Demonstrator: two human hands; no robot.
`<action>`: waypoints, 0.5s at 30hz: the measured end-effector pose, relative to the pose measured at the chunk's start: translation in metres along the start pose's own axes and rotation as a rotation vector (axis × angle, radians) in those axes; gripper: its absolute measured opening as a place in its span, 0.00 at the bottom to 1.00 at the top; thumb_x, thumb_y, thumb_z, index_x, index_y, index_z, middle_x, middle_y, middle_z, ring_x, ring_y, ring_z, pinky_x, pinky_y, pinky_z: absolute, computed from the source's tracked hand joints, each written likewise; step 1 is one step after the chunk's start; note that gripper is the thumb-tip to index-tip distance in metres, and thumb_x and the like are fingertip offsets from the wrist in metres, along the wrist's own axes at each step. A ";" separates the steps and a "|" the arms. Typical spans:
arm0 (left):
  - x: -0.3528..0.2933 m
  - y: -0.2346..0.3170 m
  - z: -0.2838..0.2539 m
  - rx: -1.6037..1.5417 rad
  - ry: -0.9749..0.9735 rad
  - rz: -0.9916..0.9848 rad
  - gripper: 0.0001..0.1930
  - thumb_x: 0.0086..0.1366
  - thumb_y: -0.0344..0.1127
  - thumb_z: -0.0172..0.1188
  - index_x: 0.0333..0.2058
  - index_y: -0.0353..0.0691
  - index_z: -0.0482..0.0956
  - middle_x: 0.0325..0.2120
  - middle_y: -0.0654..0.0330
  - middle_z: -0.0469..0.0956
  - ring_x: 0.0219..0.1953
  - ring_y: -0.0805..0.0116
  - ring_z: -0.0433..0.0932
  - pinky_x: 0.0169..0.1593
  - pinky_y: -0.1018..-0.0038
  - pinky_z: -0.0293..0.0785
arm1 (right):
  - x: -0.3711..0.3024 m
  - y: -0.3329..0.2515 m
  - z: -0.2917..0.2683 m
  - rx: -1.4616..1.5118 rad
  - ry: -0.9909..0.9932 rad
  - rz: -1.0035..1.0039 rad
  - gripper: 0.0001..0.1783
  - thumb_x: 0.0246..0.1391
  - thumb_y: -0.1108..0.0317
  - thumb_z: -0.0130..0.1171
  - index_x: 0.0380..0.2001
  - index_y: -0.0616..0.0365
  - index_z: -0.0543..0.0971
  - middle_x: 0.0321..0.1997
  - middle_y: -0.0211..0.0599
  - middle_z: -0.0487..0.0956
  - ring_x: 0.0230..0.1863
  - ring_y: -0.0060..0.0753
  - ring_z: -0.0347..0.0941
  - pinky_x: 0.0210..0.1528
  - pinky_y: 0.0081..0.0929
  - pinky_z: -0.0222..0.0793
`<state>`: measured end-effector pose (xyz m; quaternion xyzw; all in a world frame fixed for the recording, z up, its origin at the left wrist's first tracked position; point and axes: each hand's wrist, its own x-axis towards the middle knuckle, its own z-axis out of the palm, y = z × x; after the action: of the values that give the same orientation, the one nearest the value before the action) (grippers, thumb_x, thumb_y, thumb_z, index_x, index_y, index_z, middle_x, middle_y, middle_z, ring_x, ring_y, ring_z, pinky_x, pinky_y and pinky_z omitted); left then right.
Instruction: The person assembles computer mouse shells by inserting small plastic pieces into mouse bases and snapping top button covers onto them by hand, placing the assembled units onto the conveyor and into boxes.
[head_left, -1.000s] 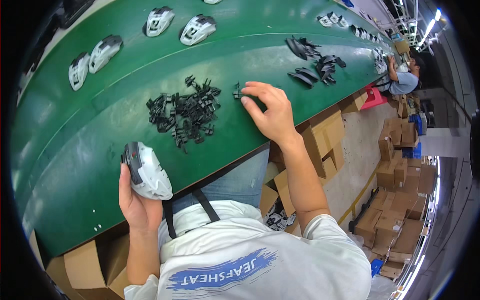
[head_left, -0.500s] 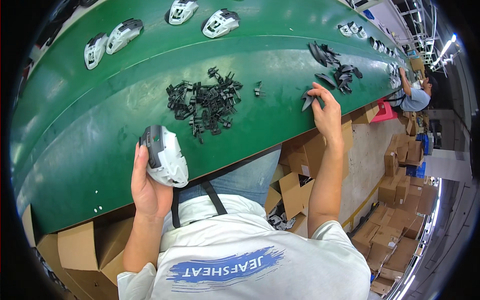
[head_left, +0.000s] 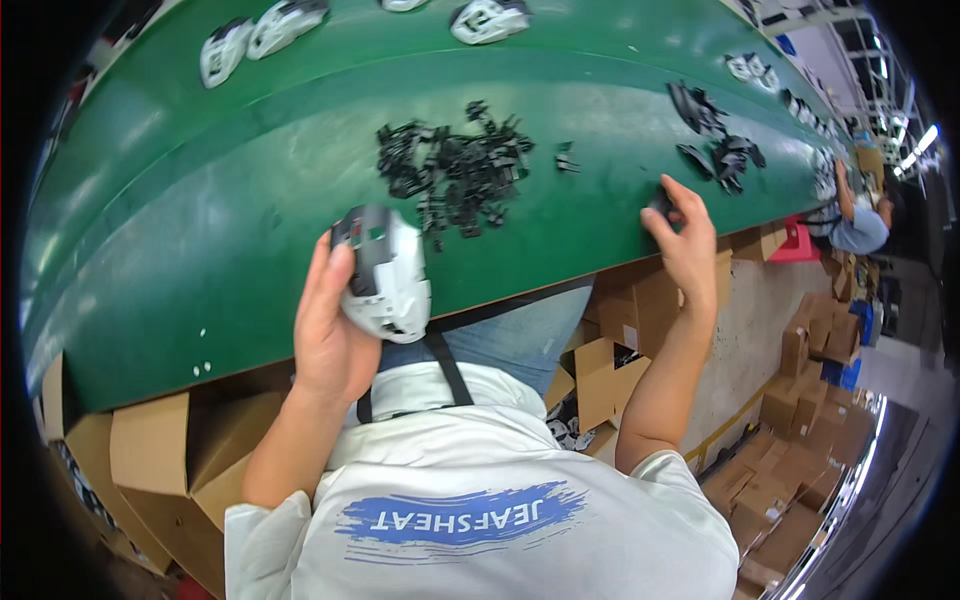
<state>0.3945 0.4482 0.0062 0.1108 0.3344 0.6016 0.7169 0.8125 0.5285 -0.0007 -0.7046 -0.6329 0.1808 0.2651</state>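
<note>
One long green table [head_left: 240,270] runs across the room, with open cardboard boxes [head_left: 150,445] under its near edge, stacked boxes [head_left: 745,460] on the floor at right and a co-worker [head_left: 860,232] by its far end. The left hand [head_left: 338,345] is raised near the table edge, gripping a white-and-black shell [head_left: 400,285] upright, while the right hand [head_left: 685,238] reaches over the table, thumb and fingers pinching a blurred dark piece [head_left: 659,204]. Beyond the shell lies a pile of black clips [head_left: 460,165], a lone black part [head_left: 566,158] separates it from the right hand, and dark curved pieces [head_left: 735,158] lie farther right.
</note>
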 end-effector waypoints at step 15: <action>-0.005 -0.018 0.000 0.163 -0.072 -0.003 0.23 0.78 0.43 0.53 0.66 0.43 0.62 0.55 0.61 0.76 0.58 0.68 0.77 0.62 0.65 0.74 | -0.081 -0.177 0.082 1.448 -0.296 0.055 0.13 0.63 0.77 0.64 0.50 0.63 0.79 0.43 0.36 0.82 0.41 0.26 0.81 0.40 0.22 0.78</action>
<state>0.4089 0.4393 -0.0024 0.1900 0.3565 0.5668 0.7180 0.6121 0.4712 0.0343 -0.3371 -0.3662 0.6530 0.5708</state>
